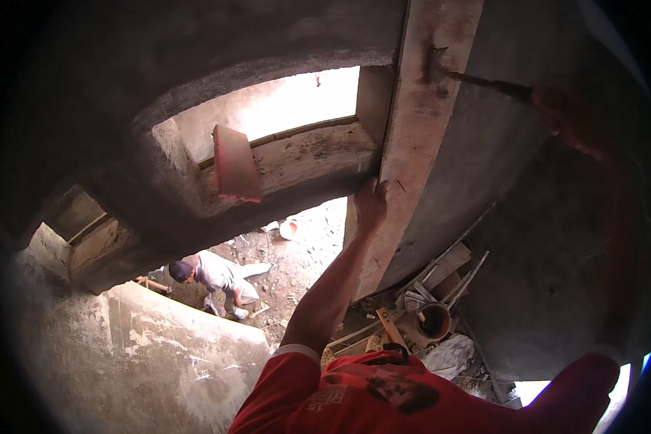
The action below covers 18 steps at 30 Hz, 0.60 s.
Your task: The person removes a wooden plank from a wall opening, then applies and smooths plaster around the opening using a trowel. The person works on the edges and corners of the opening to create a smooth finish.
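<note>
A long pale wooden board [419, 137] runs up along the edge of the wall opening. My left hand [371, 204] is closed on the board's left edge, its thumb side resting against the face. Raised at the upper right, my right hand [557, 108] grips the dark handle of a hammer [477, 79]. The hammer's head is over the upper part of the board, in front of a dark stained patch; whether it touches the wood is unclear. A thin dark mark, perhaps a nail [401, 186], shows on the board near my left hand.
A reddish flat slab [236, 166] leans on the sill of the window opening [304, 148]. Below, a person [213, 278] bends over on rubble ground. Under me lie a bucket [434, 320], wood scraps [390, 329] and a pale sack [450, 356]. Grey plastered walls surround me.
</note>
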Each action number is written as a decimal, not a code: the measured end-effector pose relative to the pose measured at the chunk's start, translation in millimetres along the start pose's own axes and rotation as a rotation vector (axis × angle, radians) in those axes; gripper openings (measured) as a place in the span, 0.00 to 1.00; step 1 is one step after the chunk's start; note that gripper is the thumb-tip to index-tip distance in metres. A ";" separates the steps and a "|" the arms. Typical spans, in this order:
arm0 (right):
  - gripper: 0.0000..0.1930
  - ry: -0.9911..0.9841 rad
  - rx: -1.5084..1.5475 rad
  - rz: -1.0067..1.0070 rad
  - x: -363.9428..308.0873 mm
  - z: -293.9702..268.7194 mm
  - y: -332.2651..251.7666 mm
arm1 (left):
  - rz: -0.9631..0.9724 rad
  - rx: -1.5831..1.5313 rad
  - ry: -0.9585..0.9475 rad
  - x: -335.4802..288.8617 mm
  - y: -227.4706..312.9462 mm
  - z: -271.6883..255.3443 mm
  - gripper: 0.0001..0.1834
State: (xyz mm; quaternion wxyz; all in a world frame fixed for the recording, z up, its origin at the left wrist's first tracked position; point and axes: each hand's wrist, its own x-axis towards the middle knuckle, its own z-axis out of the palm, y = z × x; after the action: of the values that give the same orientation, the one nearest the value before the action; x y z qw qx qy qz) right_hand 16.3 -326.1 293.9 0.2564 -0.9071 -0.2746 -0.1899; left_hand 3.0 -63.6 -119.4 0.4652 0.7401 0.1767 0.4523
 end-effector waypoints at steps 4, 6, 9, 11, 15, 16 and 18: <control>0.22 -0.183 -0.654 -0.302 7.4 -44.4 -46.5 | 0.126 0.035 0.025 -4.2 -0.2 -0.9 0.18; 0.22 0.101 -0.706 -0.681 -3.2 -17.3 0.7 | 0.088 0.006 -0.011 -4.3 -4.2 -1.1 0.19; 0.25 -0.011 -0.185 -0.009 -30.9 30.2 69.0 | 0.091 0.023 0.012 -1.1 -10.1 3.0 0.20; 0.26 0.020 -0.057 -0.058 -5.1 27.4 82.8 | 0.153 -0.024 0.062 5.5 -12.7 5.8 0.20; 0.27 -0.241 -0.167 -0.006 13.3 -18.8 23.8 | 0.047 -0.096 -0.007 2.4 -13.0 5.5 0.21; 0.28 -0.260 -0.263 -0.014 8.2 -20.9 10.0 | 0.092 -0.109 -0.010 -1.5 -12.4 4.5 0.21; 0.28 -0.079 -0.378 -0.153 -20.7 -4.8 3.6 | -0.012 -0.054 -0.046 -3.4 -10.7 5.4 0.21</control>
State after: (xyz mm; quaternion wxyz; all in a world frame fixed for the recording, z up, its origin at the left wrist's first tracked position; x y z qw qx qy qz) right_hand 1.3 -339.7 286.3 0.0556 -0.9223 -0.3120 -0.2212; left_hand 7.4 -63.4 -131.1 0.4918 0.7364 0.1580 0.4370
